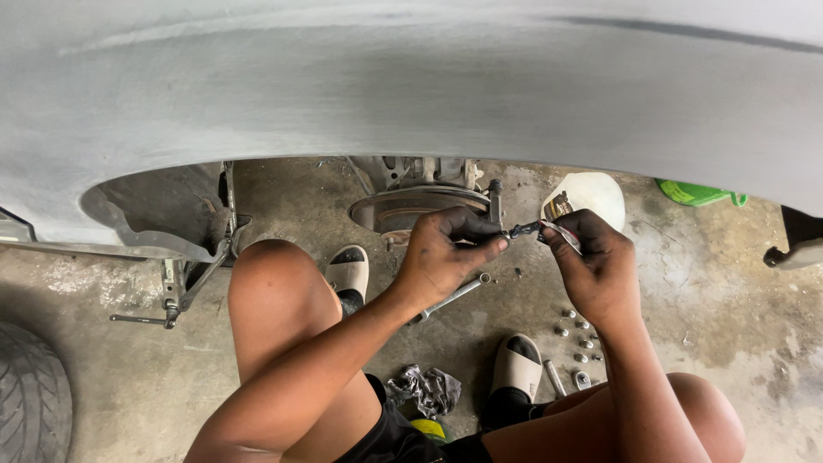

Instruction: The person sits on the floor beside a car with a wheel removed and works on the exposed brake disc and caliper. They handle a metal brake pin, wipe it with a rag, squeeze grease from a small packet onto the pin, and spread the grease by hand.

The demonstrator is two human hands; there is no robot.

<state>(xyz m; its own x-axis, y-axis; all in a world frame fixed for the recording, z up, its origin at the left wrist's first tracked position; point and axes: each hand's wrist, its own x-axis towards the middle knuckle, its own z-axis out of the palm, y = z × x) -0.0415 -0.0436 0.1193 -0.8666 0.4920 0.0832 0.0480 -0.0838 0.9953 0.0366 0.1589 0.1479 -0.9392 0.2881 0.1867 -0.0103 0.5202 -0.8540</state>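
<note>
My left hand (446, 253) pinches a small dark metal bolt-like part (519, 230) at its fingertips. My right hand (593, 261) holds a small squeezed tube or sachet (561, 230) against that part's tip. Both hands are grimy and hover above the floor, just in front of a bare brake disc and hub (411, 206) under a grey car fender (411, 86).
A chrome wrench (454, 296) lies on the concrete between my sandalled feet. Several lug nuts (576, 336) sit to the right, a rag (426, 390) near my lap. A white jug (591, 197), a jack (193, 274) and a tyre (30, 403) stand around.
</note>
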